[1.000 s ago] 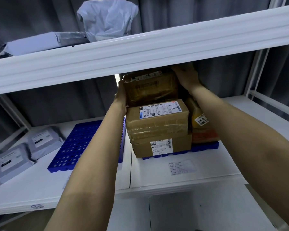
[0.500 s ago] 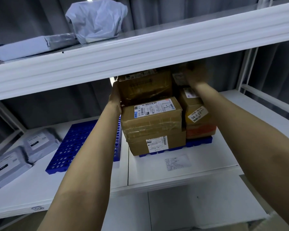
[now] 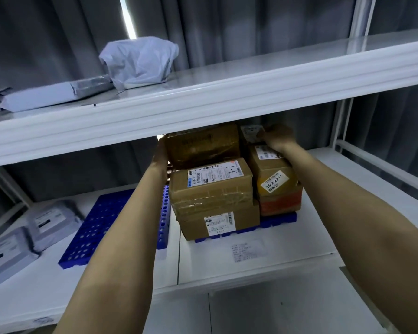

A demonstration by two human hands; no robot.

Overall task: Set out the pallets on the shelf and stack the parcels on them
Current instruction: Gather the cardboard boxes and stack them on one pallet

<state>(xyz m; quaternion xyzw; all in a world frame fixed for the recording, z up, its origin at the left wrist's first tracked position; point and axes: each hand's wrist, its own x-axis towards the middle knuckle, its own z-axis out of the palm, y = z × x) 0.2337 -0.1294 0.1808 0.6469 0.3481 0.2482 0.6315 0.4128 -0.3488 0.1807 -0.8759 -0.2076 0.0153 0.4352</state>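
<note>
while the left hand (image 3: 161,156) presses flat on the top parcel (image 3: 203,145) at 12 o'clock, the right hand (image 3: 276,137) shows no clear grip; seemingly stacking, squaring next.

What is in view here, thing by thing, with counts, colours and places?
Shelf boards: two, white; upper board, lower board.
Pallets: two, blue, on lower board; bare pallet left, loaded pallet right.
Boxes: six visible, mostly brown, two stacks on loaded pallet; top front box, top right box.
Lower bags: two, grey, lower board's left.
Upper bags: at least two, pale grey, upper board.
Curtain: grey, behind.
Left hand: against top front box's left side.
Right hand: on top right box.
</note>
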